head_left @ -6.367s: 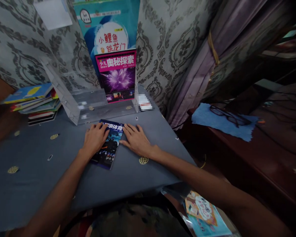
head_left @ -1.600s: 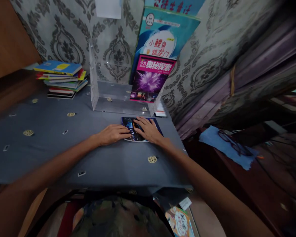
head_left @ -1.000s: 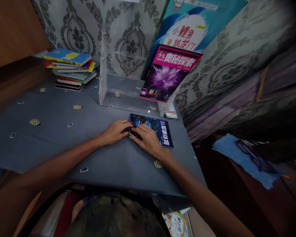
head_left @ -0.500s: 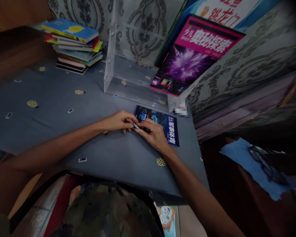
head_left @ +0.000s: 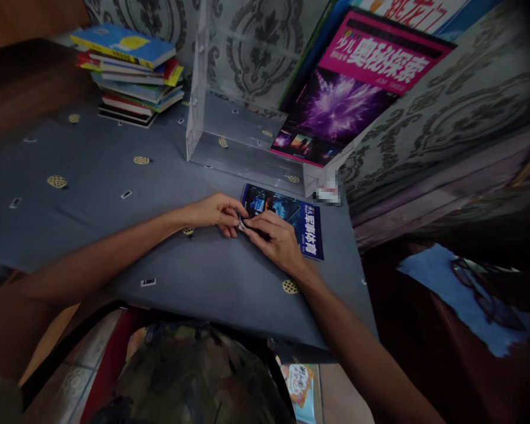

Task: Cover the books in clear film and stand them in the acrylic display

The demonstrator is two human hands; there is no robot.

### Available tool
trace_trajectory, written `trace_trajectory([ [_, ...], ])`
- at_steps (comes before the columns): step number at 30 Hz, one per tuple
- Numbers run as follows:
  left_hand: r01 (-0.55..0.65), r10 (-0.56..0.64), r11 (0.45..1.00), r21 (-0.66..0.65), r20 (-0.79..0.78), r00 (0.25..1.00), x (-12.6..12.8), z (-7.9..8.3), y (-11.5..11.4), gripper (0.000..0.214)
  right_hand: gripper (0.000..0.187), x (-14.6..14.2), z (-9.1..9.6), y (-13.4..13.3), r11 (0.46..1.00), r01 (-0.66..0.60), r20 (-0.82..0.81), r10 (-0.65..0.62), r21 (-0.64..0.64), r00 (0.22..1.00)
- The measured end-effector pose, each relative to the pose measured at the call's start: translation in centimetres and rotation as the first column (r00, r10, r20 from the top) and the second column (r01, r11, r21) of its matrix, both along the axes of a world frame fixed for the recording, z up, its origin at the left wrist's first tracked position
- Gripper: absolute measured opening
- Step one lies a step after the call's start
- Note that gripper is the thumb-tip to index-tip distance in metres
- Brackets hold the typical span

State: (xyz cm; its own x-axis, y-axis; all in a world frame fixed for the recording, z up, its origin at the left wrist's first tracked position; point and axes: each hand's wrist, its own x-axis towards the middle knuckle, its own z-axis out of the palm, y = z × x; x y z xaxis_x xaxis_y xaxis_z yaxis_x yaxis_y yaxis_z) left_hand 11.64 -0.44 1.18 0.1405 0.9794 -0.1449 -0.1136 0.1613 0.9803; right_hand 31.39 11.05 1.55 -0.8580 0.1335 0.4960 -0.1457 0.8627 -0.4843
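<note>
Since the first frame, both hands have closed together: we record the left hand [head_left: 214,212] and right hand [head_left: 276,242] pinching a small pale slip [head_left: 242,224] at the lower-left edge of the blue booklet [head_left: 282,212], which lies flat at centre frame on the grey tablecloth [head_left: 70,224], just below the clear acrylic stand [head_left: 242,159].

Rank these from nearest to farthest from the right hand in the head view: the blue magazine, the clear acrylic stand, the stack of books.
From the right hand:
1. Blue magazine: lying on the table, with the hand partly over its near corner.
2. Clear acrylic stand: beyond the magazine, on the far side.
3. Stack of books: farthest, beyond the stand to the left.
</note>
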Motion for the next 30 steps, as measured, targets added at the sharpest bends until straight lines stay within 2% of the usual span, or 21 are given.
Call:
trace_trajectory([
  [5,0.01,-0.01,1.0,0.018,-0.032,0.999,-0.09,-0.16,0.13,0.03,0.017,-0.08,-0.13,0.05,0.999,-0.026,-0.052,0.028,0.04,0.998],
  [12,0.037,-0.036,0.999,0.036,-0.016,0.999,-0.1,0.14,0.0,0.031,0.019,-0.07,-0.3,0.08,0.999,-0.019,-0.028,0.021,0.046,0.999],
  [30,0.036,-0.036,0.999,-0.003,-0.039,0.999,-0.15,0.34,-0.01,0.033,0.018,-0.19,-0.41,0.16,0.996,-0.039,-0.063,0.044,0.084,0.997],
])
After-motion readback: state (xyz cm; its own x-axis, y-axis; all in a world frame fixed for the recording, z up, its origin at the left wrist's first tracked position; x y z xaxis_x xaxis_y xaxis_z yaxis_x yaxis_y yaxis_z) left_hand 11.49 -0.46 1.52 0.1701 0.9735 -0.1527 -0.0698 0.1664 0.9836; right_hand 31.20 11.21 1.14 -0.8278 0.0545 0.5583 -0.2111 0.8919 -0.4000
